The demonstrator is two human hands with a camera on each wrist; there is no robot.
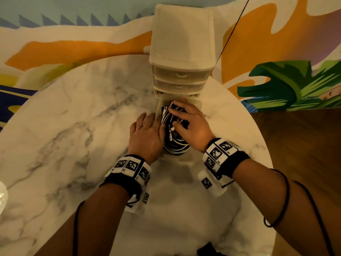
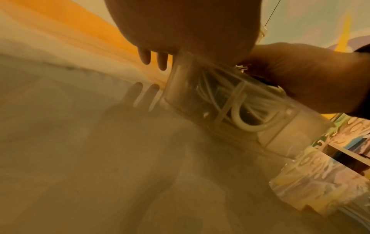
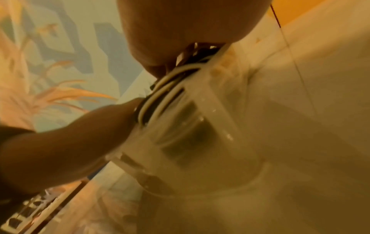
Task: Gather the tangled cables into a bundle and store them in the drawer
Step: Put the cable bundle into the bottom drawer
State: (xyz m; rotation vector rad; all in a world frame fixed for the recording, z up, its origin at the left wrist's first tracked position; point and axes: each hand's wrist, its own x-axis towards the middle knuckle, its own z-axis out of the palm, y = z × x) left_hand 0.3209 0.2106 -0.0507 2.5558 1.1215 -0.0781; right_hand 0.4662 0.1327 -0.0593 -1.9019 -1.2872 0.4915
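On the marble counter [image 1: 77, 115], the cables [image 1: 173, 141] lie coiled inside the pulled-out bottom drawer [image 1: 197, 104]. Right hand [image 1: 191, 124] presses them with spread fingers; left hand [image 1: 145, 133] rests flat against the drawer's side. Light, springy loops likely rebound: press at the coil's centre.

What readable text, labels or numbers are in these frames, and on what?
No readable words, brands or numbers in any view.
Wristbands on the left wrist and right wrist: square black-and-white marker codes only; the tiny marks beside them are too small to read.
Drawer unit: no label visible.
Wrist views: too blurred for any text.
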